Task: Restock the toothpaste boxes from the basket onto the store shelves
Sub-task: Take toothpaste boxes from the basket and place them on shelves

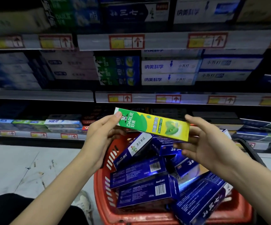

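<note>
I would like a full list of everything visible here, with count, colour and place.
Darlie box: one, green and yellow, above the basket
basket: one, red, under the Darlie box
blue boxes: several, dark blue, in the basket
shelf boxes: many, white, blue, green, on the shelves
price tags: many, red and yellow, on shelf fronts
shoe: one, pale, left of the basket
left grip: one, bare, holds the Darlie box's left end
right grip: one, bare, open at its right end

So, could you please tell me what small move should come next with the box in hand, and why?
Probably raise the green Darlie box toward the middle shelf: the left hand grips its end above the basket, the right hand is at the other end, and matching green boxes are stacked there.
</note>
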The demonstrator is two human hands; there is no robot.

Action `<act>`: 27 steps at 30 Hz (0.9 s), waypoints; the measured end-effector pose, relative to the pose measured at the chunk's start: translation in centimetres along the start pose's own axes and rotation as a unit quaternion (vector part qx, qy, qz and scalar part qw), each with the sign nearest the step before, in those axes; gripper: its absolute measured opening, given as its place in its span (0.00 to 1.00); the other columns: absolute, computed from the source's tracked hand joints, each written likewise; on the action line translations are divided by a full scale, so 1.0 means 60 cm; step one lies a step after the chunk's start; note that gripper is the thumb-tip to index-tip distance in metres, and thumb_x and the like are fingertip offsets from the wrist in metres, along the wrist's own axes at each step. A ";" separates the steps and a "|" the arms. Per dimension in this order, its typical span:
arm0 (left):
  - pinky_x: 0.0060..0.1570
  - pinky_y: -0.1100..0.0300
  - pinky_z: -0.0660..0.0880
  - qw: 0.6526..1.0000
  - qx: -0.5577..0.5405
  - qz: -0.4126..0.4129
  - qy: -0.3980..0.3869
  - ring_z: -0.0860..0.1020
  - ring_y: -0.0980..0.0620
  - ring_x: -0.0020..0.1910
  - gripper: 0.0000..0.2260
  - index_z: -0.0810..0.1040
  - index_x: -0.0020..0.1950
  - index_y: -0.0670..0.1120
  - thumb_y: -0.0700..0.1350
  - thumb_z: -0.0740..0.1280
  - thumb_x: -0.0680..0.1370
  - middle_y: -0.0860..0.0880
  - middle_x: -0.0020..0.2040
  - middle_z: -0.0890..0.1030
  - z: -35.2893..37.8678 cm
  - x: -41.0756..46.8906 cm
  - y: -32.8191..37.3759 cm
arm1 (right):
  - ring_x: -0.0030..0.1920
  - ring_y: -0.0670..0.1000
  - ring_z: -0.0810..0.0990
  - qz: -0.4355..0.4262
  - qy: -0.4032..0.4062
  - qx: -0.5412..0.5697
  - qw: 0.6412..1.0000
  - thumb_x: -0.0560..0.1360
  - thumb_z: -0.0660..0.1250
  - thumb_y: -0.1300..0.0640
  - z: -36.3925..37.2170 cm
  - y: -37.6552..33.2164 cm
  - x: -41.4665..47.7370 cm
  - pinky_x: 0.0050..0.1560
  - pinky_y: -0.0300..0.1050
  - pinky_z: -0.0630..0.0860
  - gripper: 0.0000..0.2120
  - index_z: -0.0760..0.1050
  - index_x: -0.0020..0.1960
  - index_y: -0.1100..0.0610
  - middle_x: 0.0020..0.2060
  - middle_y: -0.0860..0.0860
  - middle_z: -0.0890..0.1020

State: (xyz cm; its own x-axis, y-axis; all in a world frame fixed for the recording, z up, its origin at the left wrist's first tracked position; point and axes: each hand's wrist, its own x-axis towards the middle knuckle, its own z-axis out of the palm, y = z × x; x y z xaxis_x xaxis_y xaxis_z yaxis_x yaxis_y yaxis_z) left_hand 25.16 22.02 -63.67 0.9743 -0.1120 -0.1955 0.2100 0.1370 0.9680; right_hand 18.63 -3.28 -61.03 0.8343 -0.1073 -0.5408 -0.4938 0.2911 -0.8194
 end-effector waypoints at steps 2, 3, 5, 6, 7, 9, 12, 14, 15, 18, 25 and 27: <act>0.44 0.57 0.74 1.000 -0.011 -0.005 0.013 0.80 0.52 0.39 0.19 0.86 0.56 0.43 0.56 0.71 0.75 0.44 0.48 0.87 -0.002 0.002 0.001 | 0.47 0.56 0.86 -0.026 -0.013 -0.004 1.000 0.78 0.68 0.44 0.001 -0.007 -0.005 0.46 0.48 0.77 0.20 0.83 0.58 0.59 0.50 0.57 0.88; 0.46 0.56 0.74 1.000 -0.016 -0.007 0.016 0.80 0.52 0.39 0.19 0.86 0.56 0.44 0.57 0.71 0.76 0.44 0.48 0.86 -0.002 0.002 0.002 | 0.49 0.55 0.87 -0.036 -0.015 -0.008 0.999 0.78 0.69 0.46 0.002 -0.008 -0.007 0.49 0.48 0.78 0.18 0.82 0.60 0.58 0.51 0.57 0.88; 0.50 0.53 0.74 0.999 -0.030 -0.011 0.018 0.80 0.51 0.40 0.19 0.86 0.57 0.44 0.58 0.70 0.78 0.44 0.49 0.86 -0.004 0.004 0.002 | 0.49 0.54 0.87 -0.045 -0.003 -0.011 0.999 0.79 0.69 0.50 0.002 -0.004 -0.005 0.50 0.47 0.78 0.15 0.81 0.61 0.57 0.50 0.57 0.88; 0.51 0.52 0.74 0.999 -0.044 -0.015 0.018 0.80 0.51 0.41 0.19 0.85 0.58 0.45 0.59 0.68 0.79 0.44 0.49 0.85 -0.004 0.003 0.001 | 0.49 0.54 0.88 -0.044 0.008 -0.010 0.999 0.79 0.69 0.50 0.002 -0.001 -0.003 0.49 0.47 0.78 0.14 0.80 0.61 0.57 0.49 0.56 0.89; 0.51 0.52 0.74 0.998 -0.061 -0.018 0.016 0.80 0.51 0.41 0.20 0.85 0.59 0.45 0.59 0.66 0.80 0.44 0.49 0.85 -0.004 0.003 0.002 | 0.48 0.53 0.88 -0.043 0.018 -0.009 0.999 0.80 0.69 0.50 0.001 0.002 -0.001 0.48 0.47 0.78 0.14 0.80 0.61 0.57 0.49 0.56 0.89; 0.50 0.53 0.73 0.997 -0.079 -0.019 0.002 0.79 0.51 0.42 0.22 0.83 0.63 0.44 0.60 0.63 0.81 0.44 0.49 0.85 -0.004 0.001 0.004 | 0.45 0.53 0.87 -0.041 0.032 -0.007 0.999 0.80 0.69 0.49 0.000 0.006 0.004 0.47 0.47 0.78 0.14 0.81 0.59 0.56 0.48 0.56 0.89; 0.49 0.54 0.72 0.996 -0.086 -0.002 -0.018 0.79 0.50 0.41 0.21 0.82 0.64 0.45 0.57 0.64 0.79 0.43 0.49 0.84 -0.005 -0.001 0.006 | 0.45 0.53 0.86 -0.047 0.045 0.004 0.998 0.80 0.69 0.47 -0.002 0.007 0.009 0.47 0.47 0.77 0.13 0.81 0.58 0.56 0.47 0.56 0.89; 0.48 0.54 0.72 0.997 -0.079 0.009 -0.019 0.80 0.51 0.41 0.18 0.82 0.65 0.48 0.54 0.65 0.79 0.43 0.51 0.85 -0.006 -0.001 0.005 | 0.46 0.53 0.85 -0.053 0.043 0.013 0.998 0.80 0.70 0.48 -0.004 0.004 0.011 0.47 0.47 0.77 0.13 0.80 0.59 0.56 0.47 0.56 0.89; 0.48 0.54 0.72 0.997 -0.073 0.013 -0.016 0.80 0.51 0.42 0.17 0.82 0.66 0.49 0.53 0.65 0.80 0.43 0.52 0.85 -0.007 -0.001 0.005 | 0.47 0.53 0.85 -0.055 0.041 0.014 0.998 0.79 0.70 0.48 -0.004 0.002 0.011 0.46 0.46 0.77 0.14 0.80 0.60 0.55 0.48 0.56 0.89; 0.49 0.52 0.73 0.997 -0.073 0.025 0.011 0.81 0.50 0.45 0.16 0.80 0.67 0.48 0.49 0.66 0.81 0.39 0.56 0.85 -0.008 0.001 0.008 | 0.46 0.52 0.85 -0.072 0.038 0.023 0.996 0.79 0.70 0.49 -0.001 -0.002 0.013 0.45 0.46 0.76 0.13 0.81 0.60 0.55 0.49 0.55 0.89; 0.46 0.56 0.79 0.994 -0.090 0.061 0.032 0.83 0.49 0.47 0.13 0.79 0.64 0.45 0.47 0.66 0.81 0.41 0.54 0.86 -0.014 0.000 0.029 | 0.44 0.49 0.86 -0.152 0.007 0.041 0.988 0.78 0.71 0.51 0.019 -0.021 0.003 0.46 0.45 0.75 0.15 0.81 0.64 0.52 0.54 0.55 0.88; 0.44 0.59 0.82 0.992 -0.092 0.075 0.036 0.84 0.49 0.47 0.10 0.80 0.62 0.46 0.45 0.66 0.82 0.43 0.53 0.87 -0.018 -0.003 0.033 | 0.44 0.49 0.86 -0.175 0.004 0.055 0.983 0.77 0.72 0.54 0.026 -0.028 0.000 0.47 0.45 0.76 0.16 0.81 0.65 0.51 0.55 0.55 0.88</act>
State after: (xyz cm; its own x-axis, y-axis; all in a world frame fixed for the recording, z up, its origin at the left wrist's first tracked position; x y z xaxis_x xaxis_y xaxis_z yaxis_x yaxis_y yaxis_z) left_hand 25.49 23.40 -61.86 0.9976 -0.0069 -0.0692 0.0677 0.3248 0.9433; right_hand 19.83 -2.27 -59.32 0.9459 -0.2272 -0.2316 -0.1471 0.3359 -0.9303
